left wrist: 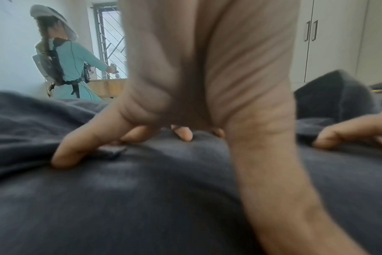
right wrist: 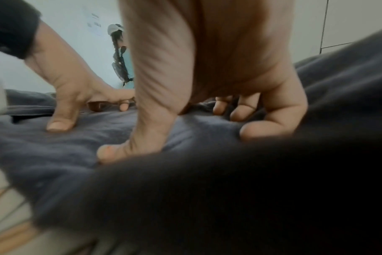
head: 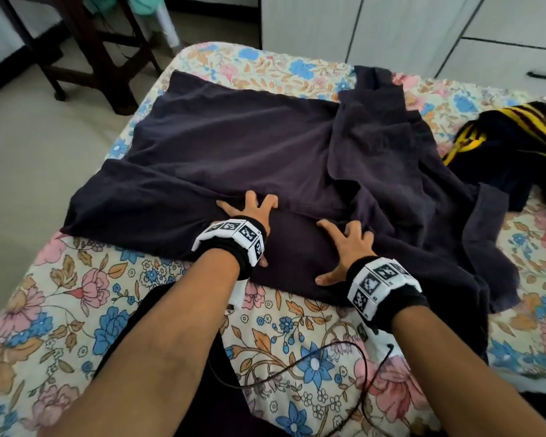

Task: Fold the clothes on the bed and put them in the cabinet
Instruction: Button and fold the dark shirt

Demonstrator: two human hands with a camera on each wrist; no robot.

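Shirt (head: 234,146) lies mid-frame on the bed (head: 76,310); left hand (head: 246,209) and right hand (head: 344,247) press it, fingers spread wide.

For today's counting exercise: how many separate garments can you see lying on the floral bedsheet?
2. The large dark purple cloth garment lies spread across the bed's middle, under both hands. The black garment with yellow stripes lies crumpled at the right edge. More may lie out of view.

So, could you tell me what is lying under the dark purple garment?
The floral bedsheet shows around the dark purple garment. Both hands, left and right, press on top. Anything beneath the cloth is covered.
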